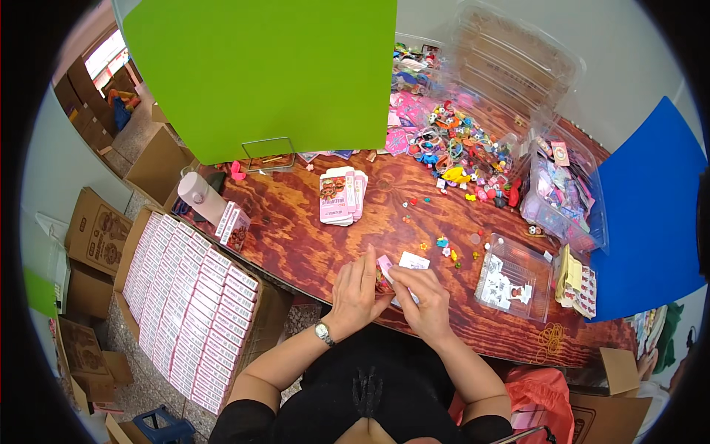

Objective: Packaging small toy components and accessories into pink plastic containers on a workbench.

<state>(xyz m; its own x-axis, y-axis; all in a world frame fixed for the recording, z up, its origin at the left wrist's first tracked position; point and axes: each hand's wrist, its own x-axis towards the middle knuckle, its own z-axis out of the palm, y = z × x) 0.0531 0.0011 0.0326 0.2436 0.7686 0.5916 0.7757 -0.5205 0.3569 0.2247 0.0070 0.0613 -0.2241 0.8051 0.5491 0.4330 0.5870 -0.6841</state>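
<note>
Near the table's front edge, a small pink-and-white cardboard box (383,268) stands between my two hands. My left hand (355,293) is against the box's left side, its fingers long and close together, the thumb toward the box's lower end. My right hand (424,297) has its thumb and fingertips closed at the box's right and upper edge. A white card or leaflet (414,260) shows just beyond the right fingers; I cannot tell whether they touch it. Farther off lies a stack of flat pink printed cartons (337,198).
A clear plastic tray (510,309) holds white printed slips. Beside it sit yellowish card bundles (574,285) and rubber bands (550,338). Small toys (458,148) heap at the back right. Left are a pink bottle (201,196) and a carton packed with boxes (188,296). A green board (266,74) stands behind.
</note>
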